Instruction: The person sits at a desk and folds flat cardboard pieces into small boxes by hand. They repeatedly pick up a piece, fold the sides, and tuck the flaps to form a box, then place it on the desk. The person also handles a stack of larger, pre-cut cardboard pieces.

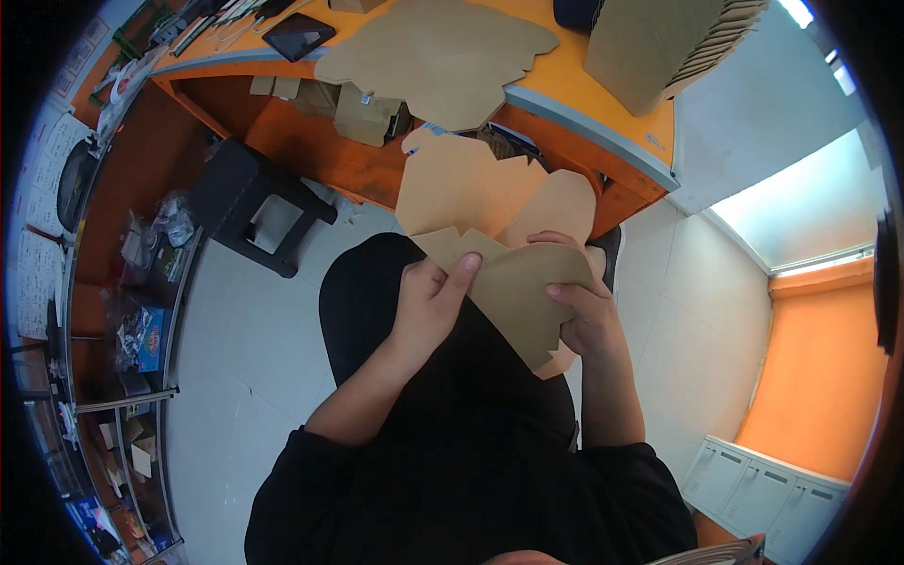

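A brown die-cut cardboard sheet (513, 292), partly folded along its creases, is held over my lap. My left hand (438, 292) grips its left edge, thumb on top and fingers hidden beneath. On the other side my right hand (584, 301) pinches the folded panel, thumb on the near face and some fingers showing behind the upper edge. The far panels stand up toward the desk, their notched edges in front of its orange side. More flat cardboard blanks (443, 56) lie on the desk, overhanging its front edge.
An orange desk (556, 80) spans the far side, with a dark tablet (298, 38) and a stack of cardboard blanks (650, 47). A black stool (254, 202) stands left. Shelves (141, 311) with bagged items line the left; grey lockers (758, 494) stand lower right.
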`<state>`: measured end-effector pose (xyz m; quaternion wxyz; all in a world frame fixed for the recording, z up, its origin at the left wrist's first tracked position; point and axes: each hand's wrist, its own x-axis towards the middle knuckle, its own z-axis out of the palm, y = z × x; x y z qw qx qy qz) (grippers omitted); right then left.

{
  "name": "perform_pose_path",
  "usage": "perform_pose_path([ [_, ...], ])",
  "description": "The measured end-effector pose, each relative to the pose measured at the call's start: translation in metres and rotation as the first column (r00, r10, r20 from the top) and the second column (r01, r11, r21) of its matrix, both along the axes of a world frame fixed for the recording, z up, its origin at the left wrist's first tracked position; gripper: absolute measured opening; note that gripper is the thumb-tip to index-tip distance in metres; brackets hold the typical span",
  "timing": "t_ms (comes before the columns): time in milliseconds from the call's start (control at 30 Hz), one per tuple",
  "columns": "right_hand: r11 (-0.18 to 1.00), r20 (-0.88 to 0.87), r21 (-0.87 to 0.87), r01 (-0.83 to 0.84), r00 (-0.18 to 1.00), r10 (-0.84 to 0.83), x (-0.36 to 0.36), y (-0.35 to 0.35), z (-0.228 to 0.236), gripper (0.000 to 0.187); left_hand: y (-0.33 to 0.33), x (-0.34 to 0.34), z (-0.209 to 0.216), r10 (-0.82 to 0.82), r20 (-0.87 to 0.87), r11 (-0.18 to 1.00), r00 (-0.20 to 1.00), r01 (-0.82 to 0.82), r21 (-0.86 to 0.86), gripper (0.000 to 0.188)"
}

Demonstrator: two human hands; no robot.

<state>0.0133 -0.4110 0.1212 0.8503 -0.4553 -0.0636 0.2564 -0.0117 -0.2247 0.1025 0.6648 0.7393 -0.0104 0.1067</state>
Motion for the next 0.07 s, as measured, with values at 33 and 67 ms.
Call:
perform_pose_path([
  [33, 1.000, 0.014, -0.021, -0.002, 1.000, 0.003, -0.0007, 0.0005, 0.0024, 0.056, 0.0005, 0.0004, -0.0005, 0.010, 0.008, 0.998, 1.000, -0.010, 0.056, 0.030],
  [67, 0.997, 0.069, -0.057, -0.044, 0.996, 0.048, 0.0002, -0.0023, -0.0047, 0.063, 0.0017, 0.0010, -0.0036, 0.019, 0.016, 0.993, 1.000, -0.021, 0.112, 0.029],
])
